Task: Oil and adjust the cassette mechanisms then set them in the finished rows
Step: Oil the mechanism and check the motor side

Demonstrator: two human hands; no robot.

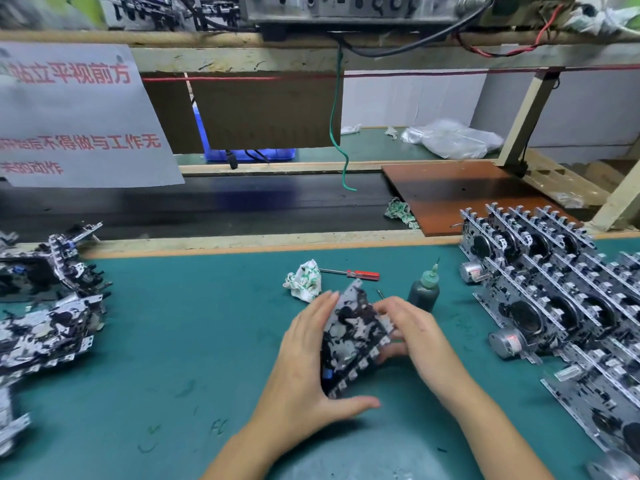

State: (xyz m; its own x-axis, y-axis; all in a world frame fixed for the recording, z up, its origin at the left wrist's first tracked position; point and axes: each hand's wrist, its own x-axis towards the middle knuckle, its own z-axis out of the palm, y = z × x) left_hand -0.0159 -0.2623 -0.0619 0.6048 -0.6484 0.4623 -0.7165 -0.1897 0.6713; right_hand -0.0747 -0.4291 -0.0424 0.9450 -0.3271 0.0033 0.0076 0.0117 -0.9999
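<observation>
Step in hand: adjustment, judged. One cassette mechanism (353,336) held tilted above the green counter (194,341), centre near. Left hand (304,368) cups its left edge, fingers straight and together, thumb under the near corner. Right hand (412,332) grips the right edge, fingers curled onto the top. Oil bottle (424,292) and screwdriver (349,273) lie just beyond, untouched. Next: place it in the finished rows (554,289) at right, which calls for matching their upright alignment.
</observation>
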